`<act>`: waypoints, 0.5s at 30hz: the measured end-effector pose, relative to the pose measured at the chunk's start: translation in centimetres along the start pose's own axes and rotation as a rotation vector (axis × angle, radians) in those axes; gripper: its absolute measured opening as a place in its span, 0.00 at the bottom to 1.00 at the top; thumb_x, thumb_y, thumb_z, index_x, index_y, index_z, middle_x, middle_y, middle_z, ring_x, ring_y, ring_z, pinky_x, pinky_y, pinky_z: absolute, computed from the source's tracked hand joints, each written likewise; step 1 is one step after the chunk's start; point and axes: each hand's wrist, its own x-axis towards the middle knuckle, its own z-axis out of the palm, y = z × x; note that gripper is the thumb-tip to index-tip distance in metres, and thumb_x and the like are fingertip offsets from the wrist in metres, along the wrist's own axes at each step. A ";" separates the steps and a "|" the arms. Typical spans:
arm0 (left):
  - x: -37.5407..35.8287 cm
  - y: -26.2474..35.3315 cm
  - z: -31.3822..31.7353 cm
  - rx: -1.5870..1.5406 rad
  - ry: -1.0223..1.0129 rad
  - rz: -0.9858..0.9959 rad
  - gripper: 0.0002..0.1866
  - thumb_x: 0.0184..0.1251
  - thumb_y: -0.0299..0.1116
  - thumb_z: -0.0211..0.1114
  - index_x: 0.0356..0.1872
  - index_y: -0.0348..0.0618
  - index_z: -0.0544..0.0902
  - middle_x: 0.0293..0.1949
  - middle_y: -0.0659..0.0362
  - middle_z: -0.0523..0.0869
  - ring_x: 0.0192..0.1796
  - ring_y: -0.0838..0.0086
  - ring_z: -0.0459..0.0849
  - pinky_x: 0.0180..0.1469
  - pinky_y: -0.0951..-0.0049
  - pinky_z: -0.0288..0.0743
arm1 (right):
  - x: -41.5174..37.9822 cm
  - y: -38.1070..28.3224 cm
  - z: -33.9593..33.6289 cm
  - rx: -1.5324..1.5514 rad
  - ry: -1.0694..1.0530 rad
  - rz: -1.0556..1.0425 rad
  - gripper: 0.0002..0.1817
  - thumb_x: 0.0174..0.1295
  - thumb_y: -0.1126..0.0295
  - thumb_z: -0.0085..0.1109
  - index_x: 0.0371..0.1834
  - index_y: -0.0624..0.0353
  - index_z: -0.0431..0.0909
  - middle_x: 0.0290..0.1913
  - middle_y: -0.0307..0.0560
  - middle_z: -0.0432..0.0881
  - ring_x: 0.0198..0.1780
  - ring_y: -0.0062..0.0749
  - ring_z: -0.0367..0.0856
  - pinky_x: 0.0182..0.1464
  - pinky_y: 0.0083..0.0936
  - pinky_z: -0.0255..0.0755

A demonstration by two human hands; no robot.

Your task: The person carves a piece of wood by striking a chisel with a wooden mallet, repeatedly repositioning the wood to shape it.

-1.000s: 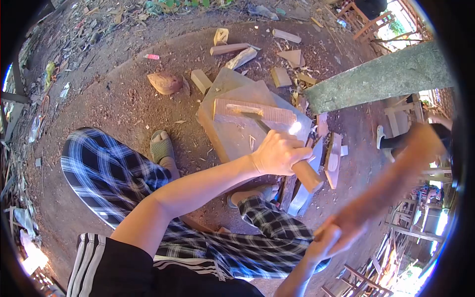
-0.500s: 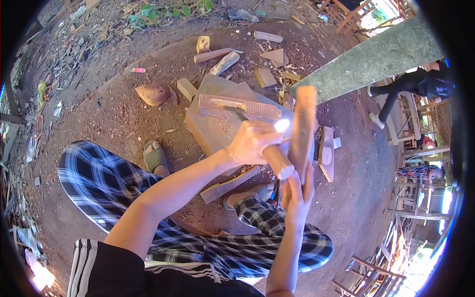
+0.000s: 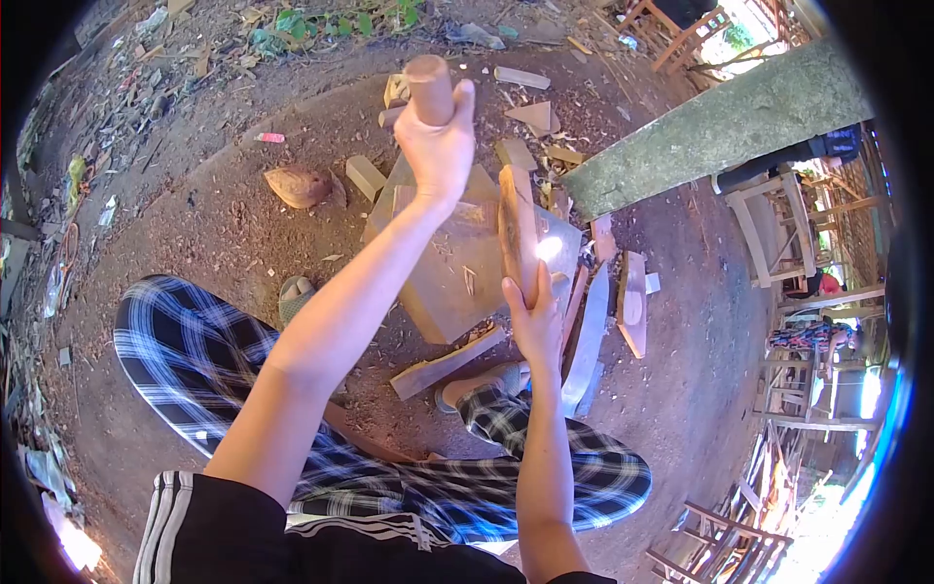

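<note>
My left hand [image 3: 438, 161] is raised above the far side of the work block, closed round a thick round wooden handle [image 3: 430, 90]; whatever lies beyond the fist is hidden. Lower and to the right, my right hand [image 3: 537, 326] grips a long brown wooden piece [image 3: 519, 219] that stands up from the fingers. A small round end shows beside its thumb. Under my left wrist, a ridged wooden piece [image 3: 471, 216] rests on the broad wooden block [image 3: 438, 292], partly covered by my arm.
Several wood offcuts [image 3: 366, 178] lie around the block, with a rounded wooden chunk [image 3: 298, 185] to the left. A long blade [image 3: 588, 336] lies right of my right hand. A grey-green post [image 3: 720, 131] slants across the upper right. Another person's dark-clothed leg [image 3: 778, 164] shows behind it.
My left hand has moved up and left with the handle, away from my right hand. The brown piece has shifted left and down with my right hand. The other person has moved farther behind the post.
</note>
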 end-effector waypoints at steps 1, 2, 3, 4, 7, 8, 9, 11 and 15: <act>0.2 -0.4 -0.3 -0.043 -0.033 -0.054 0.13 0.62 0.31 0.70 0.20 0.42 0.76 0.20 0.67 0.79 0.21 0.84 0.75 0.24 0.79 0.69 | 0.1 0.3 0.1 0.001 0.005 0.001 0.42 0.61 0.42 0.57 0.73 0.53 0.59 0.49 0.71 0.81 0.52 0.67 0.79 0.54 0.50 0.72; 0.3 -0.9 -0.4 -0.086 -0.064 -0.108 0.15 0.63 0.32 0.70 0.20 0.43 0.76 0.19 0.69 0.77 0.21 0.86 0.72 0.23 0.81 0.65 | 0.3 0.7 0.4 0.008 0.017 -0.027 0.42 0.61 0.42 0.57 0.73 0.54 0.59 0.48 0.71 0.81 0.51 0.67 0.79 0.53 0.50 0.72; 0.0 -0.8 -0.3 -0.076 -0.083 -0.110 0.15 0.62 0.33 0.71 0.20 0.43 0.76 0.18 0.70 0.76 0.21 0.87 0.71 0.24 0.79 0.64 | 0.3 0.7 0.5 0.014 0.026 -0.054 0.42 0.61 0.42 0.57 0.73 0.54 0.59 0.48 0.71 0.81 0.51 0.67 0.79 0.53 0.50 0.72; -0.3 -0.8 -0.2 -0.073 -0.084 -0.116 0.15 0.62 0.33 0.71 0.20 0.43 0.76 0.18 0.70 0.76 0.21 0.87 0.71 0.24 0.79 0.64 | 0.2 0.8 0.5 0.013 0.024 -0.048 0.42 0.61 0.42 0.57 0.73 0.54 0.59 0.48 0.71 0.81 0.51 0.67 0.79 0.53 0.50 0.72; -1.2 -0.2 0.5 0.025 -0.222 -0.079 0.14 0.60 0.34 0.72 0.21 0.40 0.78 0.19 0.68 0.78 0.23 0.86 0.72 0.27 0.76 0.68 | 0.1 0.8 0.7 -0.026 0.015 -0.006 0.42 0.61 0.42 0.57 0.73 0.55 0.59 0.47 0.72 0.81 0.50 0.68 0.79 0.52 0.50 0.73; -1.3 0.0 0.7 0.022 -0.223 -0.080 0.14 0.60 0.34 0.72 0.21 0.40 0.78 0.19 0.68 0.78 0.23 0.86 0.72 0.27 0.76 0.68 | 0.2 1.1 0.9 -0.032 0.041 -0.041 0.42 0.61 0.43 0.57 0.73 0.55 0.60 0.47 0.72 0.81 0.50 0.68 0.79 0.52 0.51 0.73; -1.5 0.0 1.0 0.066 -0.291 -0.070 0.13 0.60 0.34 0.72 0.22 0.39 0.79 0.19 0.67 0.79 0.23 0.86 0.73 0.28 0.76 0.69 | 0.1 0.9 1.0 -0.036 0.067 -0.077 0.42 0.61 0.43 0.57 0.73 0.55 0.60 0.46 0.72 0.81 0.49 0.68 0.79 0.51 0.51 0.73; -1.7 -0.1 1.6 0.112 -0.391 -0.028 0.12 0.59 0.34 0.71 0.24 0.37 0.81 0.20 0.64 0.82 0.24 0.85 0.75 0.29 0.75 0.71 | 0.0 0.7 0.8 -0.019 0.052 -0.054 0.41 0.61 0.43 0.57 0.72 0.56 0.60 0.46 0.72 0.81 0.49 0.69 0.79 0.51 0.51 0.73; -1.8 0.2 2.1 0.226 -0.546 -0.082 0.12 0.59 0.36 0.71 0.26 0.37 0.82 0.21 0.64 0.83 0.25 0.85 0.76 0.30 0.75 0.72 | -0.1 0.4 0.6 0.013 0.035 -0.024 0.41 0.61 0.45 0.58 0.72 0.57 0.61 0.45 0.73 0.81 0.49 0.69 0.79 0.50 0.51 0.74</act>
